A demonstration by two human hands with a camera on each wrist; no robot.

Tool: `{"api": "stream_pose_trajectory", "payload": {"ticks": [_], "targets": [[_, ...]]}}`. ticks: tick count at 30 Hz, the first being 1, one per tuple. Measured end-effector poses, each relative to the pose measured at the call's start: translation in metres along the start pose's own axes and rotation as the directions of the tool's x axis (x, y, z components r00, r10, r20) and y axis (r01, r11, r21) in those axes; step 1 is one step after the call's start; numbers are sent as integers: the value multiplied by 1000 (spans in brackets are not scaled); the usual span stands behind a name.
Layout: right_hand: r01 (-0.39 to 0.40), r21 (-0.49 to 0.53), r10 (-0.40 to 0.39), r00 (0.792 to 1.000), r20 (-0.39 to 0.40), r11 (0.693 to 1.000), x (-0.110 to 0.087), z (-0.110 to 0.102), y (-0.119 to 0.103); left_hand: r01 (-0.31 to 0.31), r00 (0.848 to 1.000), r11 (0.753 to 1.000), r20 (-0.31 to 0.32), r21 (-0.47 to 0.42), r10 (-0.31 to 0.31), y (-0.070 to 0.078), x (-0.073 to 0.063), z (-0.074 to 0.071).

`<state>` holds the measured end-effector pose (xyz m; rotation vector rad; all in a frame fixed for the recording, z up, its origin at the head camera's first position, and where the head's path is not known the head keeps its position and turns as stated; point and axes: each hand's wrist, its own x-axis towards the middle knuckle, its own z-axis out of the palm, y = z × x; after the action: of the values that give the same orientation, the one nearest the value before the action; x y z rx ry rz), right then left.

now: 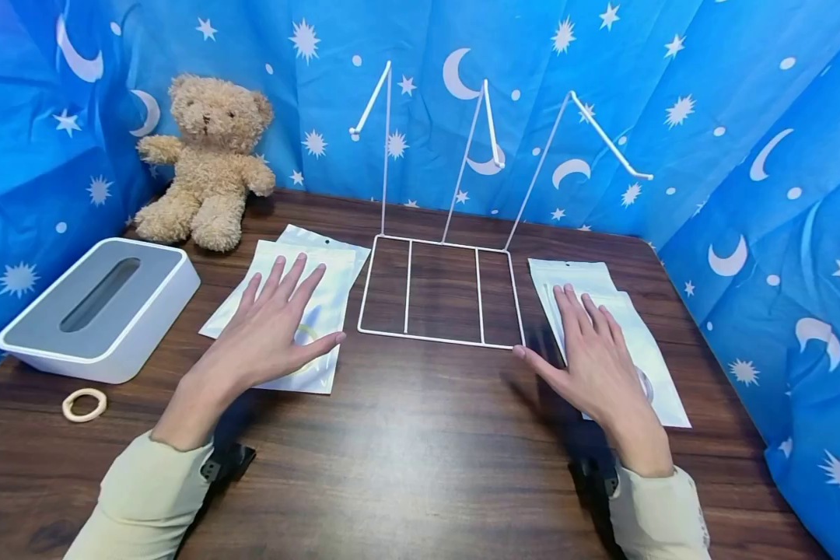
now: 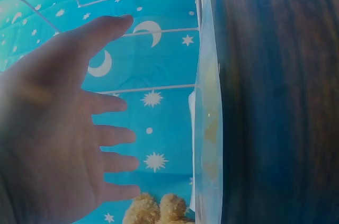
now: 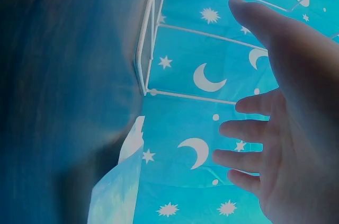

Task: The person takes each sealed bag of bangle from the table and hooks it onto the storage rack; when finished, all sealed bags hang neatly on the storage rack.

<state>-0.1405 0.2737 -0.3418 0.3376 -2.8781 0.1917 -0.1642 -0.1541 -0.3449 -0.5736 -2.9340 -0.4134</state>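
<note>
My left hand [image 1: 262, 330] hovers palm down with fingers spread over two overlapping white pouches [image 1: 325, 362] left of the rack. Something yellow and round shows through the front pouch. My right hand [image 1: 595, 365], also flat with straight fingers, hangs over another pair of white pouches [image 1: 661, 389] on the right. In both wrist views a gap shows between the palm and the pouches. Between the hands stands a white wire rack [image 1: 444, 341] with a flat rectangular base and three upright rods, each bent into an arm at the top. Neither hand holds anything.
A grey-topped white tissue box [image 1: 49, 299] stands at the left, with a pale wooden ring [image 1: 84, 405] in front of it. A tan teddy bear [image 1: 213, 167] sits at the back left. Blue curtains with moons and stars [image 1: 728, 194] border the dark wooden table [image 1: 420, 467].
</note>
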Motion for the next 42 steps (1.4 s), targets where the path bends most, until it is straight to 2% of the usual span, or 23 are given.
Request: {"api": "stream_pose_trajectory", "payload": {"ticks": [3, 7, 10, 13, 15, 17, 20, 24, 28, 32, 36, 40, 42], "targets": [[2, -3, -2, 1000, -6, 1000, 1, 0, -1, 5, 1000, 1000, -4, 2, -5, -2, 2, -2], [16, -5, -16, 1000, 7, 1000, 4, 1, -5, 32, 998, 999, -51, -33, -34, -14, 3, -6], [41, -11, -41, 999, 11, 999, 7, 5, -11, 115, 988, 989, -88, -92, -123, -28, 0, -9], [73, -2, -73, 997, -1, 997, 12, 8, -17, 228, 968, 965, -79, -127, -239, -38, -5, -10], [84, 46, -85, 996, 6, 995, 15, 11, -19, 282, 955, 951, -59, -125, -291, -41, -8, -10], [79, 118, -85, 996, 41, 990, 19, 15, -19, 307, 949, 945, -46, -110, -313, -43, -8, -8], [28, 239, -58, 991, 121, 971, 22, 20, -16, 330, 942, 939, -37, -92, -334, -45, -8, -7], [-34, 320, -30, 981, 194, 947, 26, 27, -9, 362, 932, 929, -7, -81, -363, -48, -6, -6], [-46, 342, -25, 979, 202, 939, 28, 38, -4, 360, 933, 924, 29, -132, -360, -54, -4, -4], [-55, 338, -10, 982, 187, 939, 29, 50, -1, 350, 935, 908, 22, -230, -355, -59, -5, -2], [-62, 329, 10, 987, 159, 942, 28, 59, 1, 315, 936, 883, -40, -348, -350, -64, -4, 3], [-58, 322, 16, 991, 133, 945, 28, 62, 1, 227, 943, 870, -125, -439, -309, -66, -1, 5], [-53, 311, 14, 992, 126, 949, 28, 62, 1, 194, 947, 859, -137, -473, -289, -65, 1, 3]]}}
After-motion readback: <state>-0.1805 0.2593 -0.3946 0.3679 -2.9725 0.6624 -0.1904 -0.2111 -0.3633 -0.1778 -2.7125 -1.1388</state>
